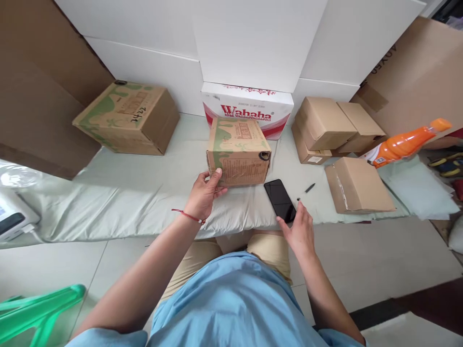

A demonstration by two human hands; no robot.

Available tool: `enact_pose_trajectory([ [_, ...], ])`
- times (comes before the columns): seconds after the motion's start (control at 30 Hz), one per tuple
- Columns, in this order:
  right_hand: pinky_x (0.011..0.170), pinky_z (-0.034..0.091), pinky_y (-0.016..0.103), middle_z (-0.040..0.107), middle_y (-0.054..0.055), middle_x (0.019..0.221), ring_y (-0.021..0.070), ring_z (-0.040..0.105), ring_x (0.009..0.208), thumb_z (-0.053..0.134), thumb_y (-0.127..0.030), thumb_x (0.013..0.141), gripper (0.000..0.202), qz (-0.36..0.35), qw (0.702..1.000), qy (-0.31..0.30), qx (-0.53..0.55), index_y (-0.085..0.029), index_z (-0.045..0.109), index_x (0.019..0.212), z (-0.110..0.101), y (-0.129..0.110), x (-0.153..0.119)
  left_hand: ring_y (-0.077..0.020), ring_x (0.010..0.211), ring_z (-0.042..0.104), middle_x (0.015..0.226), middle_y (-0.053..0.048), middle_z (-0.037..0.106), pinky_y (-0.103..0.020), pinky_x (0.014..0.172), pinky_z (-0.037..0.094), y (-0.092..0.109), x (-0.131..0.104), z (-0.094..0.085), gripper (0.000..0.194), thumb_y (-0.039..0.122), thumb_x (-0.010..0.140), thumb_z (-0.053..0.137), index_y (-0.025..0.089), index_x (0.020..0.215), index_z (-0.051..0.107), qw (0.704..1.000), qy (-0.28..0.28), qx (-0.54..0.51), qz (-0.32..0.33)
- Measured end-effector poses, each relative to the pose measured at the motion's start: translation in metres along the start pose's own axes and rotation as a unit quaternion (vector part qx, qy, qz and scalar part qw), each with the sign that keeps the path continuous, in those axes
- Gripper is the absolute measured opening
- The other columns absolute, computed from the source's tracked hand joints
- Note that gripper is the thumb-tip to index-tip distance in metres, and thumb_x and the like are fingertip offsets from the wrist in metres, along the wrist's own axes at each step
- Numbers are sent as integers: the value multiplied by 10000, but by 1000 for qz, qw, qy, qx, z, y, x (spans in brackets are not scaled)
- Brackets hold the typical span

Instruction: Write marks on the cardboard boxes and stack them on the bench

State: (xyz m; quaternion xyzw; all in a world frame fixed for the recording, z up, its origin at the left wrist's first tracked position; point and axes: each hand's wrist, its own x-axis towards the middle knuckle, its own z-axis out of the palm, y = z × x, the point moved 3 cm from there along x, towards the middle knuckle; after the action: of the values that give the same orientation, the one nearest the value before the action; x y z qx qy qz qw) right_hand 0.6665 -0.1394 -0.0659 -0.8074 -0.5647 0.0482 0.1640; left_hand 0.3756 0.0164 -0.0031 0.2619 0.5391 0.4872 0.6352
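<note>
My left hand (207, 192) is at the lower left corner of a printed cardboard box (240, 166). Its thumb presses the front face while the fingers curl along the bottom edge. This box has green drip-like print and a dark hole at its upper right corner. My right hand (302, 232) grips the lower end of a black smartphone (278, 195) lying on the covered table, thumb and fingers on opposite edges. Just beyond the right fingertips are a tiny black piece (298, 199) and a short dark pen-like stick (310, 188).
A white-and-red Wahaha carton (249, 99) stands behind the printed box. A similar printed box (126, 118) sits left. Several plain brown boxes (327, 123) are at right, near an orange bottle (405, 144). A white device (14, 217) lies far left; a green stool (43, 311) stands below.
</note>
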Motion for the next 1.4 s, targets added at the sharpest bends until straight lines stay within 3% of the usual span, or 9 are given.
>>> enact_pose_trajectory([
  [0.13,1154,459,592,534,321,1554,451,497,1413,600,-580,1007,879,-5,999,-14,-32,-33,342,1644,10,-19,7,-143,799,717,1215,-105,728,-262,708,618,-8,2,5,440,534,897,850,184,1082,657,1000,-10,-7,3],
  [0.3,1116,464,561,598,329,1364,445,558,1257,677,-506,957,880,28,997,-33,-63,53,412,1583,3,-37,28,-113,728,702,1189,-99,711,-251,670,607,-6,3,4,415,508,926,834,183,1047,605,999,25,7,37],
  [0.4,1079,495,526,587,281,1285,431,610,1203,762,-491,878,904,46,994,-72,-68,17,451,1557,-6,-36,33,-126,687,714,1081,-84,706,-267,653,609,-4,4,3,449,540,933,823,192,1047,564,999,35,3,28],
  [0.6,881,591,447,548,184,1286,340,730,1004,715,-490,878,797,93,987,-128,-23,-95,465,1522,-15,-21,23,-119,628,708,986,-25,676,-260,609,592,3,5,5,496,556,913,843,217,993,490,998,42,-26,33],
  [0.77,1003,581,527,534,223,1371,397,625,1265,749,-474,806,818,63,991,35,115,-144,426,1482,-25,-30,20,-107,590,681,904,-6,667,-240,572,568,11,9,6,480,574,945,800,215,975,483,997,59,-13,39],
  [0.87,1088,545,561,521,206,1360,380,562,1340,742,-502,821,800,-17,970,152,188,-189,397,1472,-43,-58,25,-108,576,669,864,1,663,-239,568,562,14,12,6,530,625,909,817,218,982,485,997,66,-2,45],
  [1.0,1098,548,595,495,183,1355,356,551,1314,747,-519,853,802,-123,929,250,244,-222,367,1494,-64,-105,37,-98,551,655,864,3,676,-229,552,540,16,12,9,502,613,924,804,208,1030,526,996,71,7,46],
  [1.17,1084,579,601,454,201,1378,351,543,1319,702,-510,907,812,-157,903,287,278,-207,315,1553,-72,-143,45,-112,565,662,911,-24,699,-251,556,553,19,6,16,420,558,968,774,207,1029,552,996,75,9,39],
  [1.4,1085,593,608,417,225,1420,368,521,1374,664,-516,930,859,-133,908,280,282,-201,225,1598,-74,-157,44,-115,563,659,890,-33,698,-247,546,551,22,0,22,352,516,1034,696,189,1016,565,996,74,21,36],
])
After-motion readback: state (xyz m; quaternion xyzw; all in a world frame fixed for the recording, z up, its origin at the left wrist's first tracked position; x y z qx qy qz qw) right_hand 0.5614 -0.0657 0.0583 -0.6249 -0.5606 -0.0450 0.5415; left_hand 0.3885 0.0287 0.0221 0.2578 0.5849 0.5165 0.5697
